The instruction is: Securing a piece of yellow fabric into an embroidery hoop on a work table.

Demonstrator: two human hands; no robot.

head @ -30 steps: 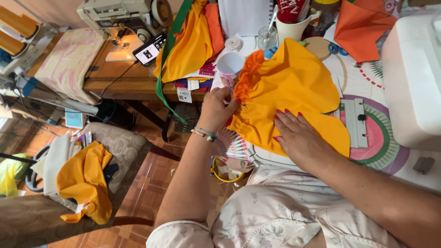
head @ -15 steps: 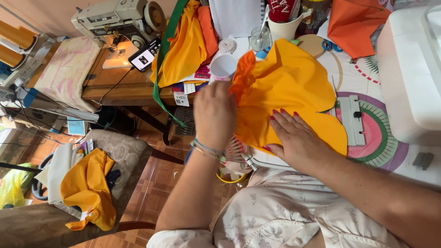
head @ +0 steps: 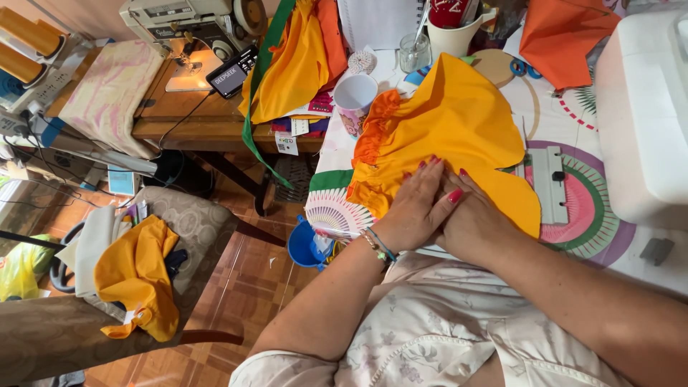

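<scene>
Yellow fabric piece [head: 459,122] with an orange ruffled edge lies mid-frame on the patterned tabletop [head: 573,222], left hand [head: 416,208] and right hand [head: 473,222] pressed flat together, overlapping, on its lower edge: smoothing step, next likely needs even outward pressure.

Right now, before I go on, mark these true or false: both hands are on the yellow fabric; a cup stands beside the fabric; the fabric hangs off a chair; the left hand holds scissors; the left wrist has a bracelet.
1. Both hands, left hand and right hand, lie flat on the yellow fabric: true.
2. A cup stands beside the fabric: true.
3. That fabric hangs off a chair: false, it lies on the table.
4. The left hand holds scissors: false, it holds nothing.
5. The left wrist has a bracelet: true.
</scene>
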